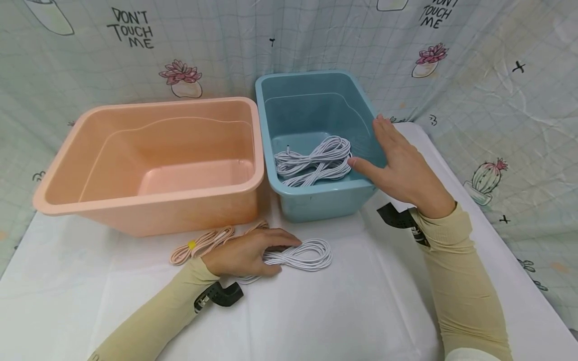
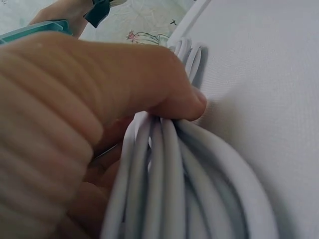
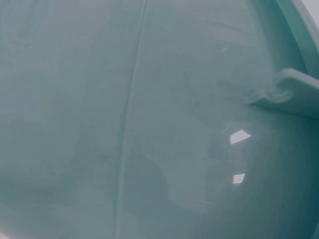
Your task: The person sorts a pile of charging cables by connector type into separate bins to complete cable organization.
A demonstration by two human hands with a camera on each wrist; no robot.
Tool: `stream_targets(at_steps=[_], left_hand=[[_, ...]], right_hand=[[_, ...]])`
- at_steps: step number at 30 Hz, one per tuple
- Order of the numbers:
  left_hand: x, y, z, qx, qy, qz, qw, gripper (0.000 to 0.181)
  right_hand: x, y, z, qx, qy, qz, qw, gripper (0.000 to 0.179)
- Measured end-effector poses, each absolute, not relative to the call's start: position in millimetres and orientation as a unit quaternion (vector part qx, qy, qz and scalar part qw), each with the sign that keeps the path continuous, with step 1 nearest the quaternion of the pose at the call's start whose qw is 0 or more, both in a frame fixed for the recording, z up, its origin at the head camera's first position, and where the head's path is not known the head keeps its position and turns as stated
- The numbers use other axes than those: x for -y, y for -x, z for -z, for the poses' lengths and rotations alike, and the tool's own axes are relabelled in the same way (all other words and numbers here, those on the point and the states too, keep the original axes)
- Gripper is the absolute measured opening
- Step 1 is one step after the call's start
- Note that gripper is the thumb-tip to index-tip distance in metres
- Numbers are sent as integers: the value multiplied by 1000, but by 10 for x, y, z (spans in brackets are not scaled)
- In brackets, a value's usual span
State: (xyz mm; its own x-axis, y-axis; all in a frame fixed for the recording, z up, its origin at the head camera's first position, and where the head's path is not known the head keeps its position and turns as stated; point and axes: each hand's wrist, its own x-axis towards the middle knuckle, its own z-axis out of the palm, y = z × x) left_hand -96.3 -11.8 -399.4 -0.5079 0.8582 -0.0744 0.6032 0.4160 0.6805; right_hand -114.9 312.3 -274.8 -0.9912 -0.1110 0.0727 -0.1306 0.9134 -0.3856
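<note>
My left hand [image 1: 257, 250] grips a bundled white cable [image 1: 311, 255] on the table. In the left wrist view the thumb [image 2: 174, 94] presses over the strands, with the other fingers partly hidden behind them. A peach-coloured cable bundle [image 1: 212, 243] with a yellow tie lies just behind this hand. My right hand [image 1: 404, 168] rests at the right rim of the blue bin [image 1: 325, 205], its fingers straight and the thumb reaching over the inside. Several loops of white cable [image 1: 318, 163] lie in that bin. Only the bin's smooth wall [image 3: 189, 124] fills the right wrist view.
Left of the blue bin stands a wider peach bin [image 1: 167, 210], the two rims close together. Both stand toward the back of a white-covered table [image 1: 316, 316]. A printed curtain [image 1: 226, 50] hangs behind and along the right side.
</note>
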Motion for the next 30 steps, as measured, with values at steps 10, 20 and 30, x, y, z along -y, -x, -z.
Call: stream_targets(at_steps=[10,20,30], left_hand=[[109,965,4002,-805,-447,-331,207,58],[100,960,3979,-803,-435,-350,207,58],[104,947,3948,-807,-429,-356,193,56]], right_hand=[[-3123,1156,2749,978,-56,-199,26,96],[-3130,1154,2750,979,-60,-196,22,96],[-3128,1151,2753,978,-61,-200,19,97]])
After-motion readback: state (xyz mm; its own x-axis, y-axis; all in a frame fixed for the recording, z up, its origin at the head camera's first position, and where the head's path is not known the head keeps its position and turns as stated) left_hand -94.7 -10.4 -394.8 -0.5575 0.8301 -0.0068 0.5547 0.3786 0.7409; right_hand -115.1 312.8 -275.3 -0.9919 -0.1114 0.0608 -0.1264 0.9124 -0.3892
